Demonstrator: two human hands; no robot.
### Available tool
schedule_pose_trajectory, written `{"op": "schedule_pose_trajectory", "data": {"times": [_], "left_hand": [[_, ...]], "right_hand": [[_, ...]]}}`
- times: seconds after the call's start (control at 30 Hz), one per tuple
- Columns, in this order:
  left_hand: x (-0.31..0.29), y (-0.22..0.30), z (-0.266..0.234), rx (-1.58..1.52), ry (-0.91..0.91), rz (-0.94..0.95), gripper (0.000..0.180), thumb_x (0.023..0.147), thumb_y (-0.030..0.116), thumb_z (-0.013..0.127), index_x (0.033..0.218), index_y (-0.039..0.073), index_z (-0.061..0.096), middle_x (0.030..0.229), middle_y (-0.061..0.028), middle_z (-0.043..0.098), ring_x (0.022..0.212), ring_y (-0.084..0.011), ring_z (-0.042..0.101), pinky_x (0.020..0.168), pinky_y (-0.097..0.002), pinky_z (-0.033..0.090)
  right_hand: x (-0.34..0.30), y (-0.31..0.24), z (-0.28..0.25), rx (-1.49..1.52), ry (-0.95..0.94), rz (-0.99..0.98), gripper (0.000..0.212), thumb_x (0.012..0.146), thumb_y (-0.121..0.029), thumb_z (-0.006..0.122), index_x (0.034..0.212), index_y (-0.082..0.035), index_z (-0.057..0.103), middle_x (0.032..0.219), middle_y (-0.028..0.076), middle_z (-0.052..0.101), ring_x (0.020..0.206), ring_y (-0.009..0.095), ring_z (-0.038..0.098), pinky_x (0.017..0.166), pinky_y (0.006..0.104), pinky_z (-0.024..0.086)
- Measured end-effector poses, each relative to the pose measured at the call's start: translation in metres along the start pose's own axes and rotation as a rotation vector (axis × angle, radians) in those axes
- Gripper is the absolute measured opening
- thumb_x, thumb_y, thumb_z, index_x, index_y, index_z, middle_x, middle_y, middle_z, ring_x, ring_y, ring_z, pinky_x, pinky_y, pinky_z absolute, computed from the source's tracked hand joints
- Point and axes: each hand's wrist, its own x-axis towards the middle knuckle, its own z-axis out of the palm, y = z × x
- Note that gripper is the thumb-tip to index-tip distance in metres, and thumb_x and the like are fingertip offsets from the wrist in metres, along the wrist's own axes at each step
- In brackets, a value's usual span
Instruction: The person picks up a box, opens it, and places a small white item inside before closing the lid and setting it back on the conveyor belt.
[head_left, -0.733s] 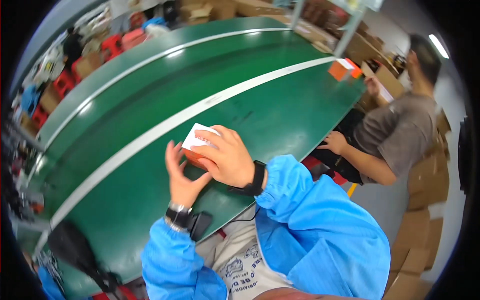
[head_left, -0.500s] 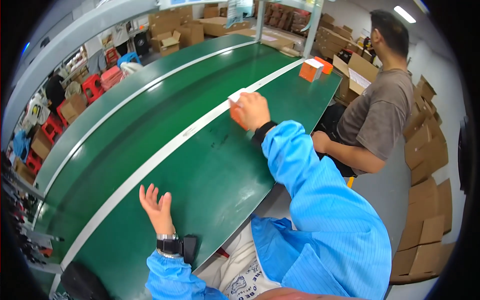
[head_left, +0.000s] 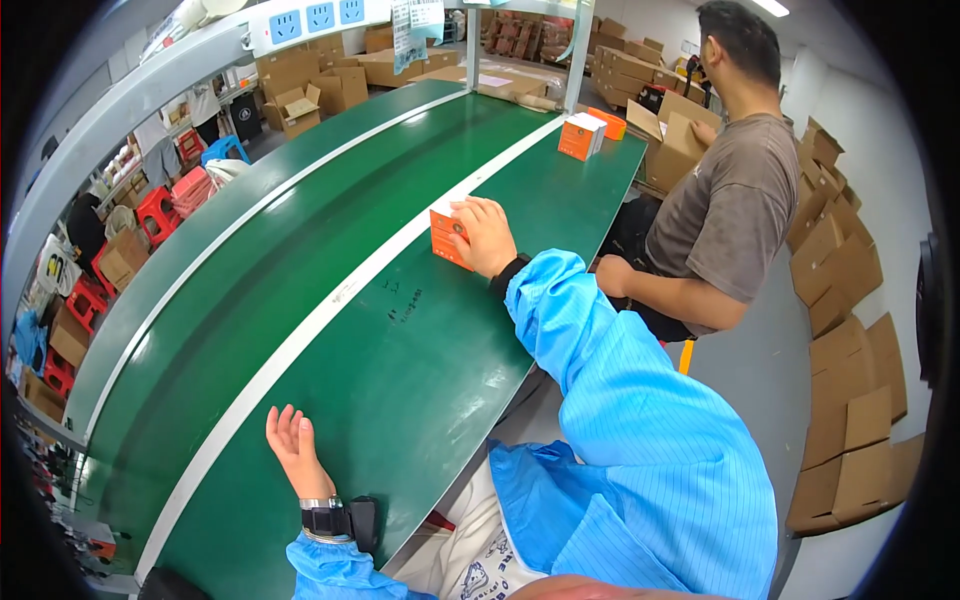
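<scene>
My right hand grips a small orange box by its right side, at the white strip along the green work surface. The orange face of the box is turned partly toward me; the thumb lies across it and the far fingers are hidden. Lower left, my left hand hovers over the green surface with fingers loosely spread and nothing in it. A watch and a black strapped device sit on that wrist.
Orange-and-white boxes stand at the far right end of the surface. A co-worker in a brown shirt sits just right, one hand at an open carton. Flattened cartons lean along the wall. A metal frame with sockets arches above.
My right hand has drawn the orange box slightly left and nearer, turning its orange face into view. The co-worker's hand now shows at the carton. The whole view has shifted a little.
</scene>
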Motion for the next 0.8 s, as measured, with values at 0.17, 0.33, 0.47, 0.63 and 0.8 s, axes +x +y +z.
{"op": "schedule_pose_trajectory", "data": {"times": [0.17,0.33,0.47,0.63,0.8], "left_hand": [[0.006,0.003,-0.022,-0.255,-0.028,-0.139,0.047,0.084,0.022,0.049,0.123,0.006,0.029,0.119,-0.0127,0.039,0.104,-0.021,0.043,0.088,-0.0342,0.037],[0.015,0.01,-0.036,-0.38,-0.107,-0.277,0.044,0.085,0.027,0.047,0.12,0.005,0.033,0.114,-0.012,0.043,0.1,-0.0204,0.046,0.085,-0.0365,0.04],[0.022,0.008,-0.052,-0.369,-0.136,-0.278,0.046,0.086,0.032,0.044,0.122,0.006,0.032,0.114,-0.0113,0.043,0.099,-0.0203,0.046,0.085,-0.0349,0.039],[0.029,0.009,-0.062,-0.378,-0.108,-0.295,0.045,0.086,0.032,0.043,0.122,0.006,0.033,0.11,-0.0093,0.046,0.097,-0.0178,0.046,0.085,-0.0338,0.039],[0.029,0.017,-0.07,-0.364,-0.127,-0.333,0.043,0.086,0.032,0.043,0.12,0.006,0.035,0.108,-0.0076,0.047,0.097,-0.0161,0.046,0.083,-0.0317,0.039]], "right_hand": [[0.01,-0.02,-0.015,0.072,-0.001,0.047,0.033,0.062,-0.012,0.063,0.092,-0.006,0.049,0.101,0.009,0.051,0.101,0.027,0.044,0.087,0.0406,0.034],[0.016,-0.104,-0.006,0.843,-0.205,0.332,0.026,0.071,-0.017,0.063,0.091,-0.005,0.052,0.094,0.007,0.054,0.089,0.018,0.052,0.077,0.0295,0.04],[0.01,-0.192,0.026,1.737,-0.72,0.823,0.017,0.078,-0.021,0.059,0.088,-0.008,0.053,0.082,0.0,0.056,0.077,0.009,0.053,0.065,0.0216,0.042],[-0.006,-0.241,0.055,2.017,-1.011,1.027,0.014,0.08,-0.019,0.055,0.088,-0.008,0.052,0.081,0.002,0.055,0.074,0.01,0.052,0.066,0.0244,0.044],[-0.016,-0.252,0.071,2.065,-1.107,0.86,0.014,0.08,-0.018,0.054,0.087,-0.006,0.05,0.081,0.004,0.054,0.073,0.012,0.053,0.064,0.0256,0.046]]}}
